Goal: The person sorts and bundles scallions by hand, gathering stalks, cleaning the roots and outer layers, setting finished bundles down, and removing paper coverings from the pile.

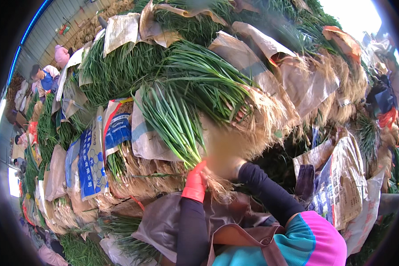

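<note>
My left hand (195, 181), in an orange-red glove, grips a small bunch of long-leaved green plants (176, 123) just above its pale fibrous roots. The leaves fan up and to the left. My right hand (231, 167) is beside the base of this bunch, but a blurred patch covers most of it, so its fingers cannot be made out. Beyond my hands lies a larger heap of the same plants (202, 79), its tan roots (266, 113) facing right. A pale woven sack (153, 139) lies under the held bunch's leaves.
A blue and white printed sack (89, 159) hangs over bundles at left. Worn printed sacks (339, 183) stand at right. My brown apron (166, 222) spreads below my hands. A person in a blue apron (47, 80) and another in pink (62, 56) are far left.
</note>
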A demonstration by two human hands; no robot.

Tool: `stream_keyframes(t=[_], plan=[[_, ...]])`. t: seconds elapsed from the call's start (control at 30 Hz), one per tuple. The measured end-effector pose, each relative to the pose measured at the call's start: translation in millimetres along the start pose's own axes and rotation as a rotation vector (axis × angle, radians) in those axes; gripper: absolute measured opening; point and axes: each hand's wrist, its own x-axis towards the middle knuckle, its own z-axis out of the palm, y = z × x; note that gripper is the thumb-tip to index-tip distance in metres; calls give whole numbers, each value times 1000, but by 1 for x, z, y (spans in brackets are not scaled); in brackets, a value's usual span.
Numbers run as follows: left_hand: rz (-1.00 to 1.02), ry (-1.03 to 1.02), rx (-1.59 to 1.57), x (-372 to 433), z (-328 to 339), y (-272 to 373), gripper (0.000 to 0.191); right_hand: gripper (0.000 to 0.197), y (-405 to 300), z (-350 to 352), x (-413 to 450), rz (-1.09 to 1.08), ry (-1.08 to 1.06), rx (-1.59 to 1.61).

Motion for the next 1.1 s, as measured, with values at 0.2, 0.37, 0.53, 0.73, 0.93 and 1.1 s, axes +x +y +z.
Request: stream_keyframes(t=[0.2,0.37,0.53,0.73,0.93,1.1], plan=[[106,-648,-299,-51,22,15,24,35,-14,-22,31,230,420,217],[52,-799,-558,-49,14,23,64,24,28,-30,49,445,296,-272],[186,-300,-242,-10,-15,6,41,22,-19,-39,8,194,332,-72],[59,-349,-231,-4,-13,-2,26,23,10,25,-16,-225,501,305],[79,-406,-400,-22,-4,7,28,20,16,-28,-24,405,399,52],[90,-341,-256,-9,-11,-5,36,25,-3,-31,1,480,168,-198]])
